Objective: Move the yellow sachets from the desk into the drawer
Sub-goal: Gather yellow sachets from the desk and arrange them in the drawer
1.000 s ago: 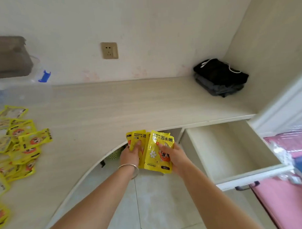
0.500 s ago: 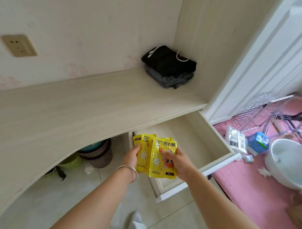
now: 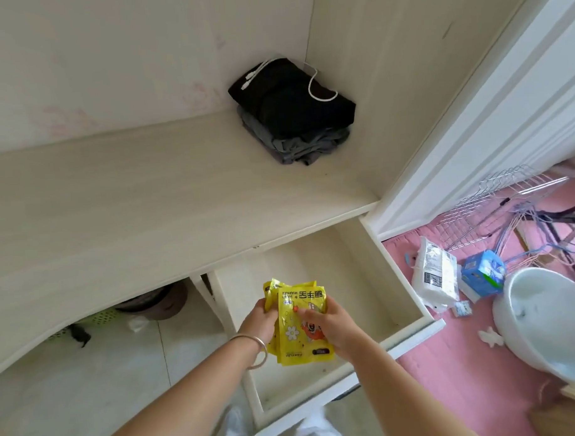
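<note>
Head view, starting left of the open drawer: pale desk runs along the wall, and under its curved edge sit a green basket and a dark tub on the tiled floor. At the desk's back corner, beyond the drawer, lies a folded pile of black and grey clothes with a white cable on top. Over the drawer's front part, the left hand, a bangle on its wrist, has its grip clamped on the left edge of a bunch of yellow sachets. The right hand has its grip clamped on the same bunch from the right, thumb across the front sachet. The sachets are held upright above the drawer's inside, not touching it. Right of the drawer, on a pink surface, lie a white packet, a blue box, wire hangers and a white basin.
</note>
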